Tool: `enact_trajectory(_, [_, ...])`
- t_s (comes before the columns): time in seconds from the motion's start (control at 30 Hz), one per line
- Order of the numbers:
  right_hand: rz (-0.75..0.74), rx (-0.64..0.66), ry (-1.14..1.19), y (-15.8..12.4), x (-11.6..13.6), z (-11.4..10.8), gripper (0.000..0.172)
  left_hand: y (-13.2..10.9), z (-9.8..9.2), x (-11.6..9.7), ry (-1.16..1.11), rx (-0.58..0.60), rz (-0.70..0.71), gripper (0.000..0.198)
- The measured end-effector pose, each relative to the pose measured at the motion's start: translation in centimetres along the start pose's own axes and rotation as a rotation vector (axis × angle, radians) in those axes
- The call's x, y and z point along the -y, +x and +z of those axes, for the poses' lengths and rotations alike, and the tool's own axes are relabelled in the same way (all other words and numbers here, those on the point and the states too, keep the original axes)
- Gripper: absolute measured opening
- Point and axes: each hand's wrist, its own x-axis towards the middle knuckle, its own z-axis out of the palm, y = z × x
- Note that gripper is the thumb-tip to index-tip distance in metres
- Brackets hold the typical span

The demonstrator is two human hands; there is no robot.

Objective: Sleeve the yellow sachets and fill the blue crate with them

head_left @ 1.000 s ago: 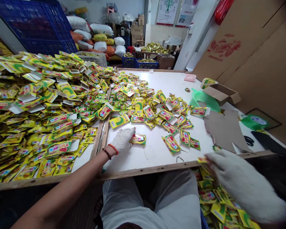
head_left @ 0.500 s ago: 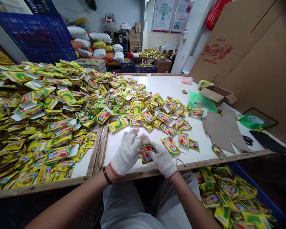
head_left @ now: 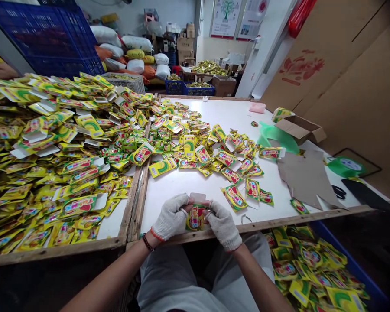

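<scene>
My left hand (head_left: 171,216), in a white knitted glove, grips the left side of a small printed carton (head_left: 196,217). Gloved the same way, my right hand (head_left: 223,224) pinches its right side. The carton stands upright near the table's front edge, green and yellow with a red printed front and a pale flap sticking up on top. Whether it has anything inside I cannot tell. Just right of my hands, another flat carton (head_left: 234,197) lies on the white tabletop (head_left: 182,182). Beyond my fingers spreads a group of similar cartons (head_left: 189,147).
A large heap of cartons (head_left: 45,173) covers the left table, behind a wooden strip (head_left: 138,195). Grey cardboard (head_left: 300,173), green tape (head_left: 346,165) and scissors (head_left: 338,192) lie at right. Below right stands a blue crate (head_left: 354,260) of cartons. Another person's arm (head_left: 1,70) shows far left.
My left hand has come down from above the carton onto its left side. The carton has moved slightly left and down, and its top flap shows now. A person's arm has appeared at far left.
</scene>
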Motion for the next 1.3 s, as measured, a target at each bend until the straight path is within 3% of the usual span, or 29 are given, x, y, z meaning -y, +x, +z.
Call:
enact_trajectory(0.07, [0.009, 0.017, -0.005, 0.5, 0.5, -0.2, 0.019, 0.0, -0.2, -0.4, 0.019, 0.036, 0.031, 0.014])
enact_trajectory(0.17, [-0.005, 0.011, 0.025, 1.2, 1.1, -0.2, 0.016, 0.0, -0.2, -0.6, -0.116, 0.031, -0.071, 0.015])
enact_trajectory(0.27, [0.007, 0.048, 0.093, 1.6, 1.1, -0.2, 0.03, -0.1, 0.2, -0.1, -0.312, 0.002, -0.16, 0.035])
enact_trajectory(0.33, [-0.003, 0.075, 0.032, 1.6, 1.1, -0.3, 0.027, -0.2, 0.4, 0.2, -0.259, -0.016, -0.126, 0.033])
enact_trajectory(0.43, [-0.072, 0.082, -0.122, 1.2, 1.6, -0.6, 0.022, -0.5, 0.2, -0.3, -0.008, -0.015, -0.001, 0.012])
enact_trajectory(0.5, [-0.125, 0.105, -0.202, 1.0, 2.3, -0.9, 0.024, -0.6, -0.2, -1.2, 0.079, 0.028, 0.055, 0.012])
enact_trajectory(0.63, [-0.152, 0.179, -0.289, 1.1, 3.5, -1.1, 0.024, -0.3, -1.1, -2.9, 0.078, 0.106, -0.023, 0.018])
enact_trajectory(0.77, [-0.188, 0.187, -0.316, 1.4, 3.6, -1.1, 0.021, 0.2, -1.7, -2.9, 0.04, 0.146, -0.079, 0.013])
enact_trajectory(1.0, [-0.429, 0.207, -0.382, 1.1, 2.7, -1.4, 0.025, -1.1, -1.8, -1.7, 0.146, 0.178, 0.247, 0.02])
enact_trajectory(1.07, [-0.4, 0.197, -0.372, 1.3, 2.9, -1.3, 0.023, -1.0, -1.9, -1.7, 0.081, 0.185, 0.162, 0.017])
enact_trajectory(1.2, [-0.201, 0.255, -0.34, 1.9, 3.5, -1.4, 0.023, -0.3, -2.4, -1.9, -0.001, 0.21, -0.077, 0.014])
enact_trajectory(1.3, [-0.31, 0.281, -0.354, 2.1, 3.4, -1.8, 0.022, -0.1, -2.5, -1.9, 0.076, 0.193, -0.052, 0.015])
